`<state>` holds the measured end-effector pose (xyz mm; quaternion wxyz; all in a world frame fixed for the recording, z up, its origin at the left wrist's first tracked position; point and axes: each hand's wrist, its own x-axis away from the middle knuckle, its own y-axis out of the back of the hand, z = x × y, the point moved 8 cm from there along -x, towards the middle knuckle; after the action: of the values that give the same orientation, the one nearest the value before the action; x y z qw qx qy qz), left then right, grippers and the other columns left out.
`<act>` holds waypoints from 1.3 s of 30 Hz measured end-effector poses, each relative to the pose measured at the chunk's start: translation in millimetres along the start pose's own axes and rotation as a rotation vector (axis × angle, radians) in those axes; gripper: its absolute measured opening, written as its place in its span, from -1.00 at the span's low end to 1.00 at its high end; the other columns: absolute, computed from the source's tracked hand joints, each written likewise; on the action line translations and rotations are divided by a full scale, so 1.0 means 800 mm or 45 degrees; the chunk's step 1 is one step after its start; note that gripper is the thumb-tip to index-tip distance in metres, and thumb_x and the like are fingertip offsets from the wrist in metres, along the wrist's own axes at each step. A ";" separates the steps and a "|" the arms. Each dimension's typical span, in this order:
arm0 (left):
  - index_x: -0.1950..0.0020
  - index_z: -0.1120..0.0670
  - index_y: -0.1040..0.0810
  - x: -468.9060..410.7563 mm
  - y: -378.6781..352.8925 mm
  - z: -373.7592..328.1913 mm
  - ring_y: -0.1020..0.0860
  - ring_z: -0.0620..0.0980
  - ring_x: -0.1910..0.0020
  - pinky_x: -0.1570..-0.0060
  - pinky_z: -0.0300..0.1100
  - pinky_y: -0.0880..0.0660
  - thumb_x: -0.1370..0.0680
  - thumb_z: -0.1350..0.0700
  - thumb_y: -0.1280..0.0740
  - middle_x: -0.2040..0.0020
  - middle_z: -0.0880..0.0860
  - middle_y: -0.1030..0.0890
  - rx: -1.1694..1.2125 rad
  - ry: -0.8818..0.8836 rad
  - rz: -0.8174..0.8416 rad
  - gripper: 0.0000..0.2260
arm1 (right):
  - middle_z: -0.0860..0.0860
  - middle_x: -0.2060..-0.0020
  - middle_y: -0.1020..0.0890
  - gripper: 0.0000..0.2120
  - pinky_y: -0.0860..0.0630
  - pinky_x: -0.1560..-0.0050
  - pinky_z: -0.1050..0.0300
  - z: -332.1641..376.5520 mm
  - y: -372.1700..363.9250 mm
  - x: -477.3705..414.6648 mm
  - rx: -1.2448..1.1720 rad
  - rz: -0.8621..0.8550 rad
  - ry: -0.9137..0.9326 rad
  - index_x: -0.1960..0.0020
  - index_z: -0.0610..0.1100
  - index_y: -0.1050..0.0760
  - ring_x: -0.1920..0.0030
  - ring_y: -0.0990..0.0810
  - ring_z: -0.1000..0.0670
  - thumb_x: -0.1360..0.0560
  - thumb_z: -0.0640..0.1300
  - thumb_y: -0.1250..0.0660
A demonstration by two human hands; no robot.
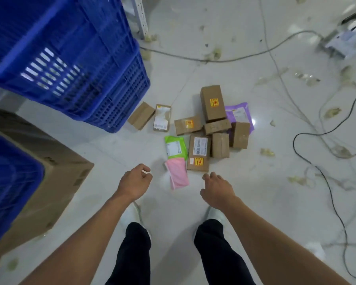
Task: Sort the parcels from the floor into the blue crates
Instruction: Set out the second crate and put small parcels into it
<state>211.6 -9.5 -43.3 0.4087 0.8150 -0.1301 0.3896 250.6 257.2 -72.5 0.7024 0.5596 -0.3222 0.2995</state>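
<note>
Several parcels lie on the white floor ahead of me: brown cardboard boxes, the tallest (pixel 212 102) with a yellow sticker, a flat labelled box (pixel 199 152), a green mailer (pixel 175 147), a pink mailer (pixel 177 173) and a purple mailer (pixel 239 113). Stacked blue crates (pixel 70 58) stand at the upper left, and another blue crate (pixel 6 182) shows at the left edge. My left hand (pixel 134 182) hovers loosely curled just left of the pink mailer, holding no parcel. My right hand (pixel 217 189) hangs below the flat box, fingers apart and empty.
A large brown carton (pixel 49 171) sits under the left crate. Cables (pixel 308 140) and bits of tape litter the floor to the right. A metal shelf leg (pixel 141 15) stands behind the crates. My two feet are planted below the parcels.
</note>
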 end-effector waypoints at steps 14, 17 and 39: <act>-0.20 -0.10 -0.54 -0.269 -0.170 0.184 -0.55 -0.03 0.01 0.04 -0.19 -0.36 -0.59 0.00 -0.24 0.13 -0.25 -0.54 -0.056 -0.012 -0.010 -0.79 | -0.15 -0.37 -0.32 -0.39 -0.51 -0.14 -0.10 0.028 -0.267 -0.297 -0.135 -0.068 -0.080 -0.52 -0.03 -0.08 -0.21 -0.51 -0.21 -0.58 0.09 -0.24; -0.22 -0.10 -0.53 -0.298 -0.190 0.196 -0.56 -0.01 -0.01 0.02 -0.18 -0.40 -0.60 -0.01 -0.23 0.14 -0.27 -0.52 -0.063 -0.033 0.007 -0.78 | -0.15 -0.31 -0.31 -0.21 -0.54 -0.12 -0.11 0.036 -0.282 -0.331 -0.187 -0.202 -0.183 -0.53 -0.06 0.01 -0.22 -0.47 -0.21 -0.50 0.22 -0.31; -0.26 -0.02 -0.49 -0.203 -0.075 0.108 -0.53 0.03 -0.02 -0.04 -0.16 -0.41 -0.62 -0.01 -0.25 -0.01 -0.09 -0.55 -0.022 -0.059 -0.013 -0.76 | -0.18 -0.22 -0.40 -0.15 -0.44 -0.14 0.04 0.053 -0.113 -0.221 -0.102 -0.376 -0.258 -0.46 -0.24 -0.07 -0.20 -0.41 -0.16 -0.37 0.06 -0.42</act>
<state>181.3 -55.0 -229.2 0.4145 0.8210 -0.1386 0.3674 207.8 187.8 -258.4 0.7244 0.5996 -0.3176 0.1220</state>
